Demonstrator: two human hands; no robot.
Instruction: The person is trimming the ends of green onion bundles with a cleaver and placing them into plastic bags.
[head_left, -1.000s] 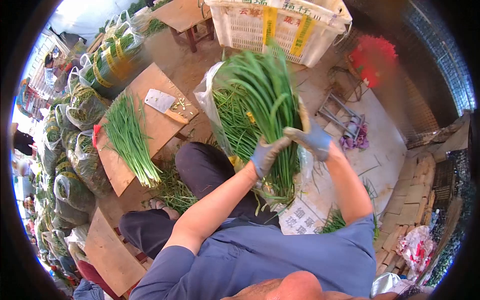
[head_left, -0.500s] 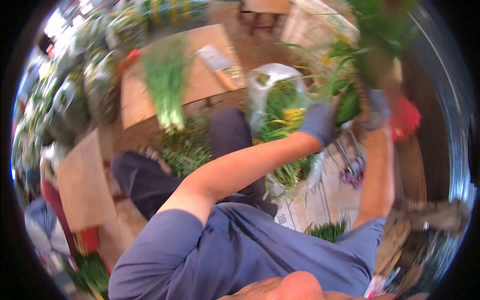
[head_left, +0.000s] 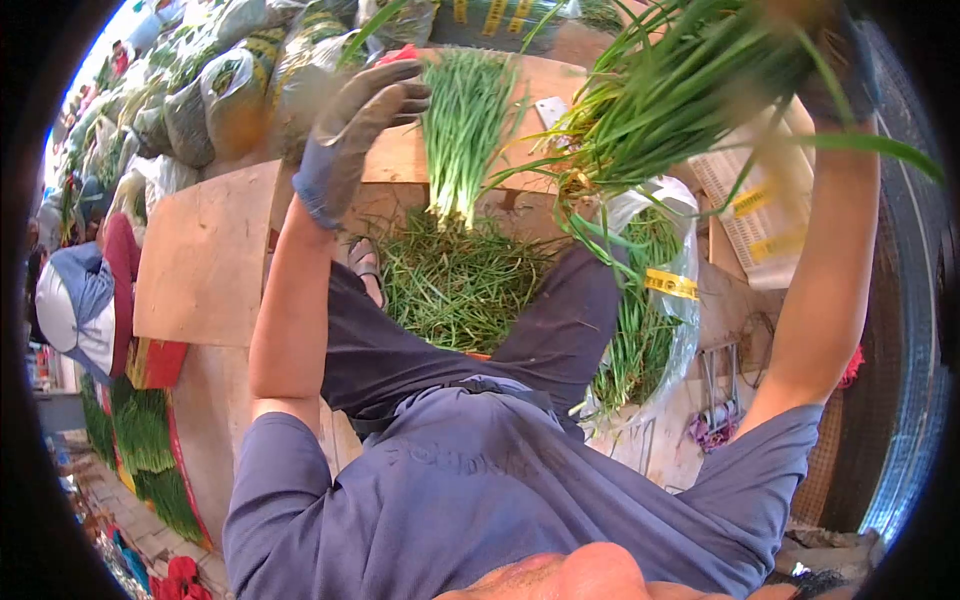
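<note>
My left hand [head_left: 365, 125], in a grey-blue work glove, is raised at the left of the wooden board [head_left: 400, 155]. Its fingers are stretched out and nothing is in them. My right hand [head_left: 840, 70], gloved too, holds up a loose bunch of garlic chives [head_left: 680, 100] at the upper right; the leaves fan out leftward and some are yellowish. Its fingers are partly hidden and blurred. A neat bundle of chives [head_left: 463, 140] lies on the board, pale stem ends toward me. Beside it, part of a pale blade [head_left: 550, 112] shows behind the held leaves.
Leaf scraps [head_left: 460, 285] are heaped on the ground between my legs. A clear plastic bag [head_left: 685, 260] of greens stands by my right leg. Stuffed bags [head_left: 230, 95] line the back left, with a wooden panel [head_left: 205, 260] nearer. Scissors [head_left: 715, 415] lie at the right.
My left hand has come away from the greens at the right and swung left, over beside the board. My right hand has lifted the bunch up and outward. The view has turned rightward-to-left.
</note>
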